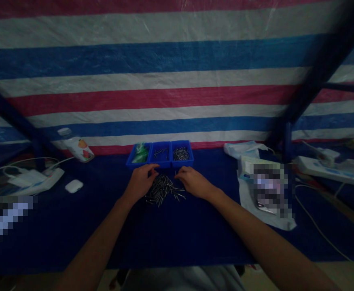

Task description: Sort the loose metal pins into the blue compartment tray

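Grip of your left hand (139,180) narrow, right hand (195,182) likewise; whether either holds anything, cannot tell. Between them, on table (177,238): heap of slim metal pieces (162,189). Beyond, twelve o'clock: three blue bins (161,165); ten o'clock: bottle (81,150).

No lettering or numbers can be read, bottle label (82,148) included.

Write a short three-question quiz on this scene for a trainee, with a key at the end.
1. How many blue bins stand in the row?
2. True or false: a pile of dark metal pieces lies on the table, outside the bins.
3. Which bin holds the green packet? A) left B) middle C) right

Key: 1. Three. 2. True. 3. A.
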The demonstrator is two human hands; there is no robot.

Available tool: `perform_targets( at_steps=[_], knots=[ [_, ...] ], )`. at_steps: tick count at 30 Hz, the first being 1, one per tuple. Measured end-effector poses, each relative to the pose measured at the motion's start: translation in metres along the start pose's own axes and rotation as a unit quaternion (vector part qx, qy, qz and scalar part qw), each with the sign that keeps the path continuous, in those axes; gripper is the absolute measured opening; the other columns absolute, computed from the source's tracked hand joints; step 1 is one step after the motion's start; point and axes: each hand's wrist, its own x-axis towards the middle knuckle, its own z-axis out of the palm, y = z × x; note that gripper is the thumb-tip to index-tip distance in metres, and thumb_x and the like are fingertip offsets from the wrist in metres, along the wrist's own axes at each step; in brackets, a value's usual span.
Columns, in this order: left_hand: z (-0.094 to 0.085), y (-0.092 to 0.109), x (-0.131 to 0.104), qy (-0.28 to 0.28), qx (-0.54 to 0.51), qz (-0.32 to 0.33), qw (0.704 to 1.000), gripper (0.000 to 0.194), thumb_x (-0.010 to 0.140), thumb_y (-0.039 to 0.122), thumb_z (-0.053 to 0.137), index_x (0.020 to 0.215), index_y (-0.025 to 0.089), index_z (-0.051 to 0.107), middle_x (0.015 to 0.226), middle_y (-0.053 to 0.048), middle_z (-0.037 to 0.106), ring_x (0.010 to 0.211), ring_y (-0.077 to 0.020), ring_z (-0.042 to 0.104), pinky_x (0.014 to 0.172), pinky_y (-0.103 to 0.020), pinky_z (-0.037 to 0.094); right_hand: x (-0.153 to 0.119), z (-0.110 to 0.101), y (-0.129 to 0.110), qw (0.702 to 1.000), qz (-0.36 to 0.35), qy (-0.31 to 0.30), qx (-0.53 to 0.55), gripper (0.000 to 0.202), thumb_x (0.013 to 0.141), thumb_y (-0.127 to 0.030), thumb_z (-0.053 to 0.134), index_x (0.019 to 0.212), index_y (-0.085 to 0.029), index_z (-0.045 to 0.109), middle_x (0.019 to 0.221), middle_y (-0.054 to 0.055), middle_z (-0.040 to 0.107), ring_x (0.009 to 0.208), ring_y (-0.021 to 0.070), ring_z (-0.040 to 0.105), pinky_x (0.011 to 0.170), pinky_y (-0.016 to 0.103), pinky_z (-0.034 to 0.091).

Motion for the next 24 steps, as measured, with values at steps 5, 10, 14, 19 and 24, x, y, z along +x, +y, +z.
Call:
perform_targets(
  at_steps=[5, 10, 14, 19, 24],
  knots=[
    [-0.001, 0.003, 0.0, -0.025, -0.01, 0.009, 1.0, 0.025, 0.083, 0.017, 0.062, 0.107, 0.018, 0.069, 0.082, -0.002, 0.071, 0.074, -0.0191, 0.066, 0.072, -0.033, 0.052, 0.0, 0.001, 0.0, 1.0, 0.001, 0.003, -0.026, 0.037, 0.081, 0.001, 0.048, 0.106, -0.017, 0.068, 0.098, 0.009, 0.062, 0.09, 0.0175, 0.059, 0.085, 0.031, 0.046],
    [0.0, 0.007, -0.002, -0.045, -0.03, 0.009, 0.998, 0.026, 0.09, 0.027, 0.056, 0.114, 0.021, 0.067, 0.085, -0.002, 0.075, 0.075, -0.02, 0.069, 0.074, -0.033, 0.053, -0.001, -0.003, -0.002, 0.999, -0.004, 0.001, -0.033, 0.036, 0.082, 0.0, 0.048, 0.108, -0.018, 0.067, 0.099, 0.009, 0.061, 0.091, 0.0186, 0.058, 0.085, 0.032, 0.045],
    [0.002, 0.01, -0.004, -0.051, -0.029, 0.024, 0.998, 0.028, 0.092, 0.034, 0.054, 0.114, 0.022, 0.066, 0.095, -0.003, 0.074, 0.082, -0.0209, 0.07, 0.08, -0.035, 0.052, -0.001, -0.008, -0.008, 1.0, -0.005, 0.02, -0.004, 0.042, 0.083, 0.0, 0.045, 0.119, -0.016, 0.062, 0.102, 0.01, 0.059, 0.094, 0.0181, 0.056, 0.088, 0.033, 0.045],
    [0.002, 0.013, -0.005, -0.06, -0.031, 0.053, 0.996, 0.027, 0.092, 0.034, 0.053, 0.111, 0.02, 0.067, 0.101, -0.005, 0.073, 0.089, -0.0211, 0.068, 0.084, -0.036, 0.051, 0.001, -0.009, -0.015, 0.998, -0.008, 0.047, 0.048, 0.045, 0.083, 0.002, 0.041, 0.121, -0.014, 0.06, 0.104, 0.01, 0.056, 0.095, 0.0182, 0.054, 0.088, 0.035, 0.046],
    [0.002, 0.018, -0.006, -0.083, -0.044, 0.083, 0.992, 0.024, 0.094, 0.035, 0.051, 0.102, 0.022, 0.069, 0.098, -0.004, 0.072, 0.088, -0.02, 0.066, 0.082, -0.034, 0.049, 0.002, -0.005, -0.018, 0.99, -0.032, 0.078, 0.114, 0.035, 0.089, -0.003, 0.038, 0.114, -0.014, 0.059, 0.103, 0.01, 0.056, 0.099, 0.0173, 0.054, 0.092, 0.034, 0.046]
  ],
)
